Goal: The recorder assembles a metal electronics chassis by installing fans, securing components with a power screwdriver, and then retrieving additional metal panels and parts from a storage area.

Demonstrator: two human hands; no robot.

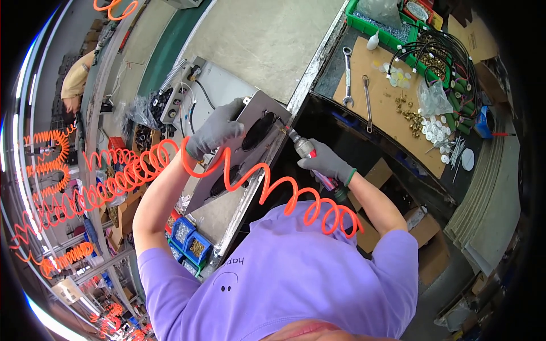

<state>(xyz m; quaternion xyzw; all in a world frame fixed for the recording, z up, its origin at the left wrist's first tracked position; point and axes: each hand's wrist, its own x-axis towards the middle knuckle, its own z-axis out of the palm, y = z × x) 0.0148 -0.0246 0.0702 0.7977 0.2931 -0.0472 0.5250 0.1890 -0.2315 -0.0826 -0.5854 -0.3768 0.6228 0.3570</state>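
A grey metal panel (pixel 230 150) with two dark round openings stands tilted on the workbench, on the front of a grey metal housing (pixel 219 82) with loose cables. My left hand (pixel 217 129), in a grey glove, has its fingers curled at the panel's upper left edge. My right hand (pixel 330 163), gloved too, is wrapped round an air screwdriver (pixel 305 148). The driver's tip points at the panel's right edge, near its corner; whether it touches a screw is too small to tell. An orange coiled air hose (pixel 273 184) crosses in front of both forearms.
To the right, a cardboard-topped table (pixel 392 113) bears two wrenches (pixel 348 77), brass fittings, white discs and cables. Green bins (pixel 378 28) of hardware stand at its back. Blue bins (pixel 196 247) sit by my left elbow. Another person's arm (pixel 77 79) shows far left.
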